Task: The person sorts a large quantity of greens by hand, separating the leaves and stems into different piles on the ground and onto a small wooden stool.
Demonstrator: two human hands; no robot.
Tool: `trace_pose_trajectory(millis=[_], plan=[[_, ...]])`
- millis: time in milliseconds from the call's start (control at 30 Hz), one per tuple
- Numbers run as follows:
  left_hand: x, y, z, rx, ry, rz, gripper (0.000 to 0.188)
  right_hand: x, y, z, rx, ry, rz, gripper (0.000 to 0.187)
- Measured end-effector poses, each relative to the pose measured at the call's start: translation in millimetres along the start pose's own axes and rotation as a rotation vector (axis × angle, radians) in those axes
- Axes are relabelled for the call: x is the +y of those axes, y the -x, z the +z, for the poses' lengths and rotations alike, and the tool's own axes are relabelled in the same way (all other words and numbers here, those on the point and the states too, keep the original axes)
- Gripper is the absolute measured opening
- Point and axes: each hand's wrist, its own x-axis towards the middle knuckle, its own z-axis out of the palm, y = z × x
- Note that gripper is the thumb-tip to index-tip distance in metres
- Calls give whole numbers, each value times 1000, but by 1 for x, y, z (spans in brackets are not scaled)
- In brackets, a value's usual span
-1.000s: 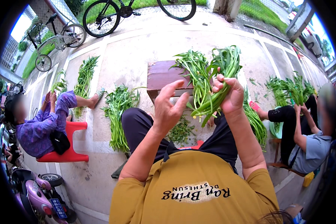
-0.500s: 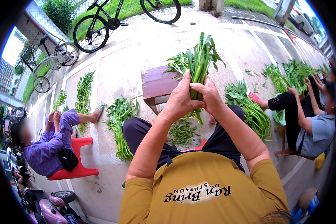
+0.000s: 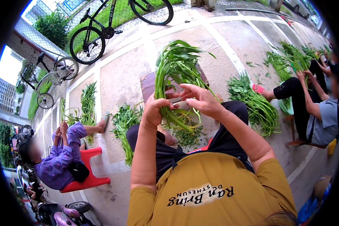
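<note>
My left hand (image 3: pixel 158 110) is closed round a bunch of water spinach (image 3: pixel 162 77), held up in front of me. The long green stems arch over to the right, and their lower ends hang below the fist. My right hand (image 3: pixel 205 101) is at the bunch's right side, thumb and fingers apart and curved toward the stems; no stem shows clearly gripped in it. Behind the bunch stands a low brown wooden stool (image 3: pixel 147 86), partly hidden by the greens. Trimmed leaves and bits of stem (image 3: pixel 187 136) lie on the ground between my legs.
Water spinach piles lie left (image 3: pixel 125 124) and right (image 3: pixel 254 109) of me. A person in purple (image 3: pixel 58 171) sits left on a red plastic stool (image 3: pixel 88 169); another in grey-blue (image 3: pixel 320 120) sits right beside a pale green basin (image 3: pixel 287 105). Bicycles (image 3: pixel 88 45) stand by the fence.
The bunch has moved left and now bends over to the right. My right hand has come off the stems and its fingers have spread; my left hand keeps its hold.
</note>
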Motion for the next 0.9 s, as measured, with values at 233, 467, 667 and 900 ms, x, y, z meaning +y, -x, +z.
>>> trace_pose_trajectory(millis=[233, 467, 667, 900], plan=[[7, 22, -32, -26, 309, 143, 45, 24, 30, 0, 41, 131, 84, 33], [14, 31, -39, -91, 370, 234, 59, 27, 42, 17, 40, 306, -35, 21], [8, 34, -22, -190, 418, 246, 66, 24, 33, 30, 30, 399, -55, 25], [-6, 34, -10, -317, 505, 201, 69, 28, 26, 42, 10, 503, -69, 20]])
